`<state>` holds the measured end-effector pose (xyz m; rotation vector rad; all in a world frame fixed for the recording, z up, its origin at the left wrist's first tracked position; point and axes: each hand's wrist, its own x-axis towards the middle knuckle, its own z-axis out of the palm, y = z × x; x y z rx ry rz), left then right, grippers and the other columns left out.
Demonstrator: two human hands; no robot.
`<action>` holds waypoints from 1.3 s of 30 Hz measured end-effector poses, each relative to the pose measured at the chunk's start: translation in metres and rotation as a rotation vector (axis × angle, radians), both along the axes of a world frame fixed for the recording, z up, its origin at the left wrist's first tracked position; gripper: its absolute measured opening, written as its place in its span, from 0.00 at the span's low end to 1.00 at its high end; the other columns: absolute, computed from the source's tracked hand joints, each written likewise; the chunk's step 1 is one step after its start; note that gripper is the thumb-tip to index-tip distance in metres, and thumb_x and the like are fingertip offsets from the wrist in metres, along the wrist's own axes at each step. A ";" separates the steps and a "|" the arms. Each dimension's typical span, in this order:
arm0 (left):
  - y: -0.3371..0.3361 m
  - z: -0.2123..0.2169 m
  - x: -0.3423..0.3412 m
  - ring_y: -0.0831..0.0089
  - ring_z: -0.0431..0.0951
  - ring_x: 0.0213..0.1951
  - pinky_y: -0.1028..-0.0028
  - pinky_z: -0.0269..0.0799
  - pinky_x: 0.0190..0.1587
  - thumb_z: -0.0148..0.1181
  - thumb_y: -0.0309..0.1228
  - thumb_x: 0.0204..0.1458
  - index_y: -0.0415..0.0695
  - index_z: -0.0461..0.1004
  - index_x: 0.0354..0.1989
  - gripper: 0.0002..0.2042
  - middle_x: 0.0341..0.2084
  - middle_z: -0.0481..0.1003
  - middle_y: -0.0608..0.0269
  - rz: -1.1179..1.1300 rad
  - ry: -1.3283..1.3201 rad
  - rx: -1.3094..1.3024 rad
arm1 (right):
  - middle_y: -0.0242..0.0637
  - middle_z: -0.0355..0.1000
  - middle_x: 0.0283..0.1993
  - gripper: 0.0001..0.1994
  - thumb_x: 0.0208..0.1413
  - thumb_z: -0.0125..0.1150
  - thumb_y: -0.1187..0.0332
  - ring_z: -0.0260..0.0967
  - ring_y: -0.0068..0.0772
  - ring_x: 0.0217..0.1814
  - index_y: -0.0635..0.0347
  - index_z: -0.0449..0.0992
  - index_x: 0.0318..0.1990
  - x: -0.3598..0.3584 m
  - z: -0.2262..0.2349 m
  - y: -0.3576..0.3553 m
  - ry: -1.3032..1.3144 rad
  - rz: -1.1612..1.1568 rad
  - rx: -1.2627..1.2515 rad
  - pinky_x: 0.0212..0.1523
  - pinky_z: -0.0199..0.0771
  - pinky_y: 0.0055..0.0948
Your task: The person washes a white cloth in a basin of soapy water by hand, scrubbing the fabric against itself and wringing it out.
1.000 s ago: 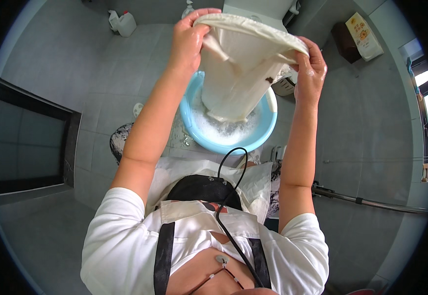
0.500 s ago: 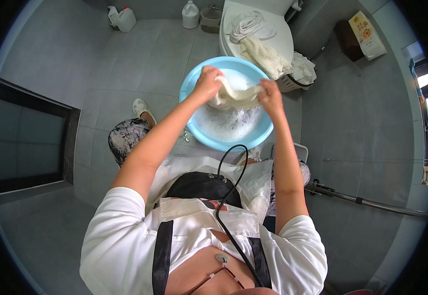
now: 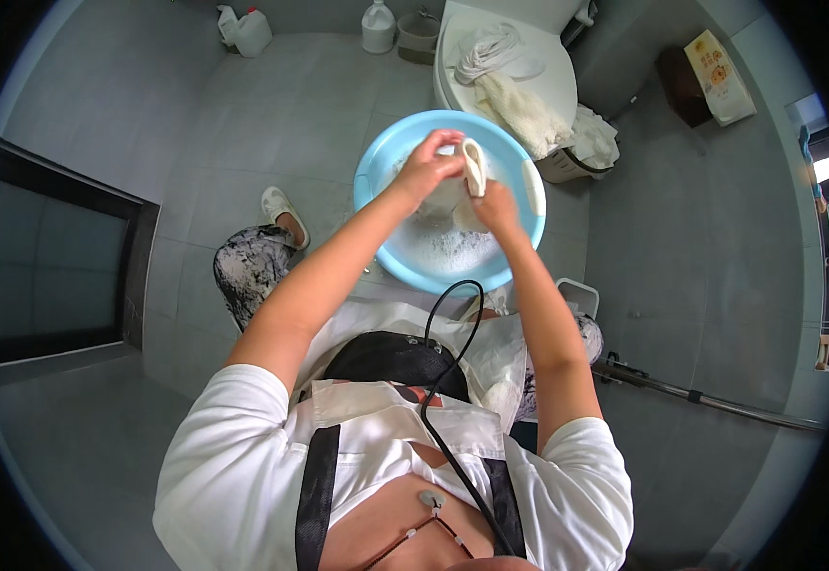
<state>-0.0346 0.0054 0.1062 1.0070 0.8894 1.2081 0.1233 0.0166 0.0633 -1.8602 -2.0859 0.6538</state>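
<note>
A light-blue basin of foamy water stands on the floor ahead of me. Above the water, a cream-white cloth is folded into a narrow loop between my hands, and a lower part of it hangs toward the suds. My left hand grips it from the left, thumb and fingers around its edge. Lower and to the right, my right hand is closed in a fist on the cloth. On the basin's right rim is a white elongated patch; whether it is a handle or a separate thing, I cannot tell.
White cloths and a cream knitted piece lie on the toilet lid. Beside it stands a basket with white cloth. White jugs and a small bucket are at the back. A metal pole is at right.
The cloth was stretched between my spread hands; now they are closer together and it is folded. My right hand has come left and slightly down, uncovering the basin's right rim.
</note>
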 end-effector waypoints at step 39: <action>0.004 -0.099 -0.035 0.56 0.67 0.46 0.68 0.63 0.47 0.60 0.30 0.36 0.38 0.48 0.56 0.37 0.43 0.66 0.44 -0.016 1.113 -0.173 | 0.45 0.71 0.26 0.24 0.40 0.56 0.48 0.71 0.41 0.29 0.66 0.73 0.27 0.044 0.041 -0.034 -0.393 0.002 -0.087 0.30 0.69 0.36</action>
